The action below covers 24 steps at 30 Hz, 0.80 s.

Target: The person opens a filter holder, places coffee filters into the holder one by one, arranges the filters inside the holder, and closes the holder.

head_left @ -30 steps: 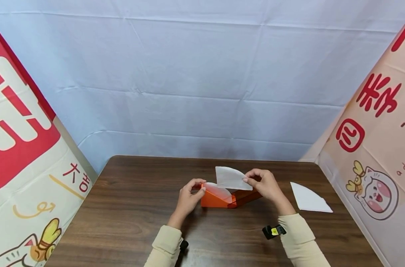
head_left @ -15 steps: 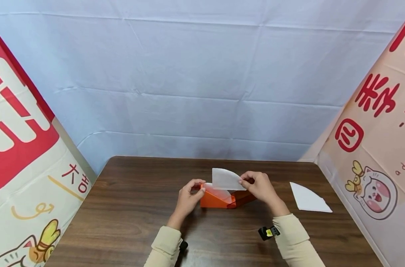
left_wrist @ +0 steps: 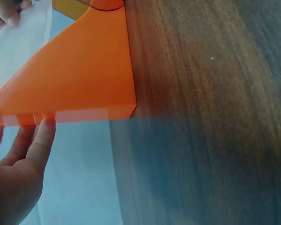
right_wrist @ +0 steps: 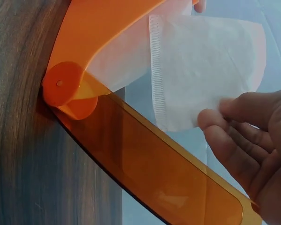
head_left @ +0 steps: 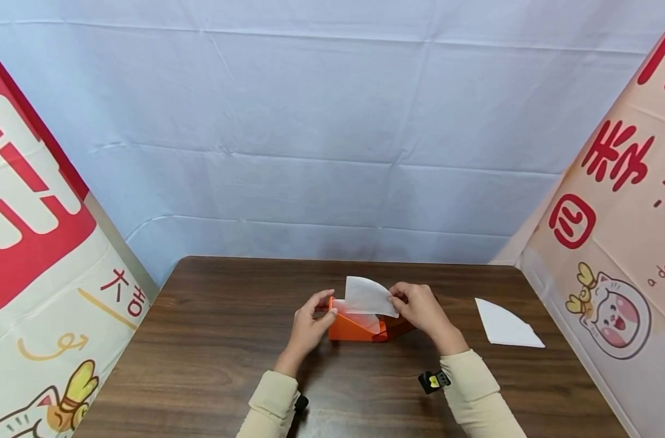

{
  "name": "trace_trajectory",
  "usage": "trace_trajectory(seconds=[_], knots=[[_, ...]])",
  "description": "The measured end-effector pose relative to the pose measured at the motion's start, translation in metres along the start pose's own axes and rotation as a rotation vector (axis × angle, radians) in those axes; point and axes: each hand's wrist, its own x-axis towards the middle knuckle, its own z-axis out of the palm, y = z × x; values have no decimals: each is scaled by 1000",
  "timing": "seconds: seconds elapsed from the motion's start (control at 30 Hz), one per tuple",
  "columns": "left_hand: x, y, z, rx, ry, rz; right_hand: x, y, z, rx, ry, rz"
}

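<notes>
An orange coffee filter holder [head_left: 350, 331] stands on the table with white filter paper inside. My left hand [head_left: 309, 323] grips its tall left end between thumb and fingers. My right hand [head_left: 425, 309] pinches a white cone coffee filter [head_left: 368, 296] by its right edge, just above the holder's sloping opening. In the right wrist view, this filter [right_wrist: 203, 70] shows a crimped seam, and the holder's see-through amber lid [right_wrist: 163, 164] is swung open on its round hinge. The left wrist view shows fingers [left_wrist: 41, 140] against the holder's end wall.
Another white filter paper [head_left: 508, 325] lies flat on the right side of the dark wood table [head_left: 222, 340]. A pale cloth [head_left: 310, 121] hangs behind the table, with printed banners [head_left: 606, 255] at both sides.
My right hand has moved left and slightly down, bringing the filter from beyond the holder's right part to over its opening. My left hand keeps its grip on the holder.
</notes>
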Motion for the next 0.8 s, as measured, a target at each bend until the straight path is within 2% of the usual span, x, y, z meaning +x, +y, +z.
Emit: trace_trajectory(seconds=[0.07,0.2,0.43,0.47,0.6,0.8], knots=[[0,-7,2,14,11,-23,0,0,1,-2,-22,-3],[-1,-10,3,10,17,-54,1,0,2,-16,-54,-4],[-4,29,-4,11,6,-64,5,-1,6,-59,-56,-5],[-4,29,-5,16,2,-64,6,-2,7,-56,-60,3],[-4,27,-5,8,1,-68,7,-4,11,-24,-84,47],[-3,-3,2,-3,15,-44,5,-4,20,-11,-105,85]])
